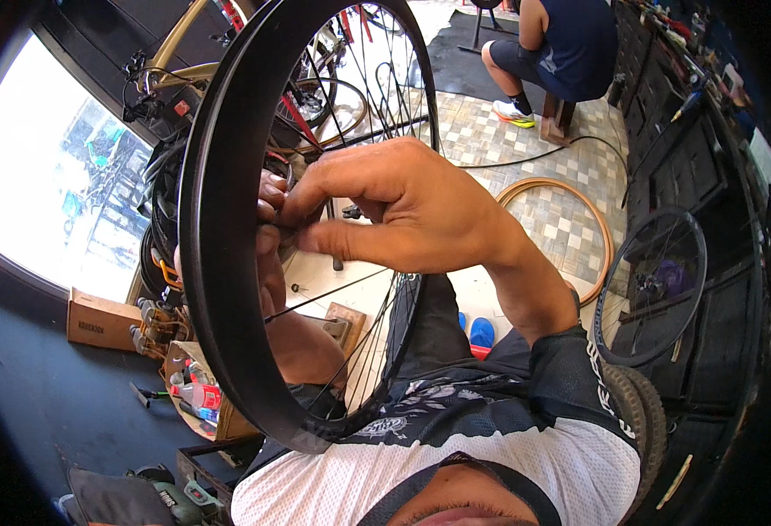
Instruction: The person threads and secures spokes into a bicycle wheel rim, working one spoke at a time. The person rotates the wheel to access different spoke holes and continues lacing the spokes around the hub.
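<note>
A deep black bicycle wheel rim stands upright in front of my chest, with thin black spokes running inside it. My right hand reaches across through the wheel, thumb and forefinger pinched together close to the rim's inner side. What lies in that pinch is too small to make out. Partly covered by the rim, my left hand has its curled fingers at the same spot, meeting the right fingertips. Whatever it grips there is hidden.
A person sits on a low wooden stool at the back right. A tan hoop lies on the tiled floor, near another wheel leaning on dark drawers. At left, a cardboard box holds bottles. Bicycles stand behind the rim.
</note>
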`<move>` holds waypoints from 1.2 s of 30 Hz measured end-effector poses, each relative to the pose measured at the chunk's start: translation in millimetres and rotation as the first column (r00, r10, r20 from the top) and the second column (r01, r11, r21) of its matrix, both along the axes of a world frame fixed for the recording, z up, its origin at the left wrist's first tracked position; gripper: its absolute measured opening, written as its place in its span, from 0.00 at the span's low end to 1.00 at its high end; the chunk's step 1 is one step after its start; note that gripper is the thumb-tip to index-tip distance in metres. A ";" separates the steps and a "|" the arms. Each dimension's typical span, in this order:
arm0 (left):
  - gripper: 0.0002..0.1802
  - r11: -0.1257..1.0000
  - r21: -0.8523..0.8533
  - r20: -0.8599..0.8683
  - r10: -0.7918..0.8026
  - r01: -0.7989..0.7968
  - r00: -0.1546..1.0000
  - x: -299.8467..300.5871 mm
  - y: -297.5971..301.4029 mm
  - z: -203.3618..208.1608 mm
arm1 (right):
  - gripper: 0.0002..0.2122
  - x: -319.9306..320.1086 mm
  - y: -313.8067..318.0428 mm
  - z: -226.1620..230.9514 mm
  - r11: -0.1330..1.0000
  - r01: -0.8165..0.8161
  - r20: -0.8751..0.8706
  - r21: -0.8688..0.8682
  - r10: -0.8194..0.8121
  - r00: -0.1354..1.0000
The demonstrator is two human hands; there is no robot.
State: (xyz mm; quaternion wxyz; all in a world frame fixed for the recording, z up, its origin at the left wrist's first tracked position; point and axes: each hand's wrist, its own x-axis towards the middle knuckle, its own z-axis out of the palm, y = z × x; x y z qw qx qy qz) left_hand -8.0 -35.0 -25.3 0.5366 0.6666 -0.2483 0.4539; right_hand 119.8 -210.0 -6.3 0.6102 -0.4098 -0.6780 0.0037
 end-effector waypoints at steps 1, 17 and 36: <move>0.14 1.000 0.007 -0.001 0.014 -0.014 1.000 0.2 -0.5 0.6 | 0.11 0.2 2.1 -0.1 0.999 -0.004 0.014 0.048 0.003 1.000; 0.08 0.994 -0.060 0.155 0.100 -0.092 0.983 7.2 -14.3 9.2 | 0.11 -16.6 -1.2 -9.9 0.968 0.243 -0.022 -0.056 -0.245 0.969; 0.10 0.993 -0.103 0.096 0.075 -0.065 0.993 1.0 -6.8 7.0 | 0.09 -21.0 4.1 -12.9 0.955 0.298 -0.008 -0.016 -0.298 0.955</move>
